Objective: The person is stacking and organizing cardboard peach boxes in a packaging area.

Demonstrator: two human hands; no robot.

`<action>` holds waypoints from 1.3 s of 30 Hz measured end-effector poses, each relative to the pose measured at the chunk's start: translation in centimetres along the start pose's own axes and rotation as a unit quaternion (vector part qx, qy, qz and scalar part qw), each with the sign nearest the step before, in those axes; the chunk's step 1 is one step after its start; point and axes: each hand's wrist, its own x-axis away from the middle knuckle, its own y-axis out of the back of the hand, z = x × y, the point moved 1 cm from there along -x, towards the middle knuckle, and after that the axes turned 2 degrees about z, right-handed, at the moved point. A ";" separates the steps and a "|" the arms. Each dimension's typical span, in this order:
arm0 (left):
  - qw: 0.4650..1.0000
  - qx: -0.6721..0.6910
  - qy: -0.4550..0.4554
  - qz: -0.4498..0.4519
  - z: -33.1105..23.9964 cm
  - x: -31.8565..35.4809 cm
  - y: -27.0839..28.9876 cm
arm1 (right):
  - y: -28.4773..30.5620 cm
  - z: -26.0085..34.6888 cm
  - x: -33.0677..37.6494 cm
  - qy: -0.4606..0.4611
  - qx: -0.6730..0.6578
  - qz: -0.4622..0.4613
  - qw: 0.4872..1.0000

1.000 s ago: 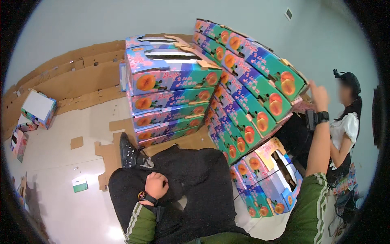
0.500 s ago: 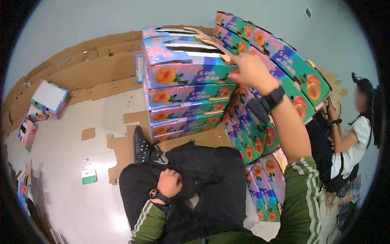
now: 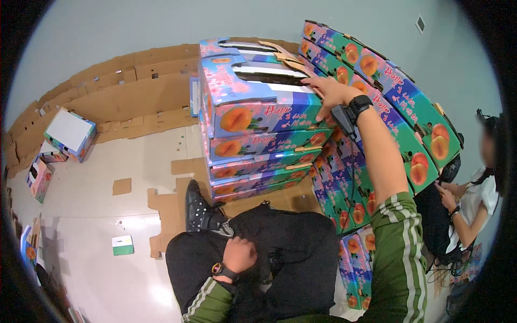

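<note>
Several printed fruit boxes (image 3: 258,134) already stand stacked on the floor (image 3: 97,215), so much of the piling looks done. Right hand (image 3: 328,91) lies open, fingers spread, on the top box (image 3: 253,89); left hand (image 3: 239,254) rests clenched on the lap. Loose boxes (image 3: 70,132) and cardboard sheets (image 3: 129,97) remain along the wall.

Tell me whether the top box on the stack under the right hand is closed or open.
Closed. The top box has its lid panels flat, only narrow handle slots showing; the right hand rests on its upper edge.
</note>
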 end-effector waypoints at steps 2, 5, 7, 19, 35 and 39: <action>1.000 0.003 0.002 -0.005 0.0 -0.3 0.1 | 0.3 1.6 0.5 -0.020 0.024 -0.004 1.000; 1.000 -0.009 0.012 0.013 -0.4 -0.7 0.7 | -0.6 1.6 1.8 -0.016 0.052 -0.042 0.998; 1.000 -0.008 0.003 0.004 -0.4 -0.7 0.7 | -0.8 2.3 3.3 0.055 0.046 -0.097 0.993; 0.738 0.665 0.022 -0.113 -2.0 0.8 4.3 | -14.5 21.2 21.1 -0.003 -0.098 -0.320 0.942; 0.697 0.685 0.055 -0.206 -0.8 7.6 4.9 | -25.2 27.9 23.9 0.077 -0.710 0.127 0.688; 0.677 0.705 0.102 -0.187 -0.2 7.4 5.6 | -23.7 28.6 23.2 0.103 -0.633 0.127 0.757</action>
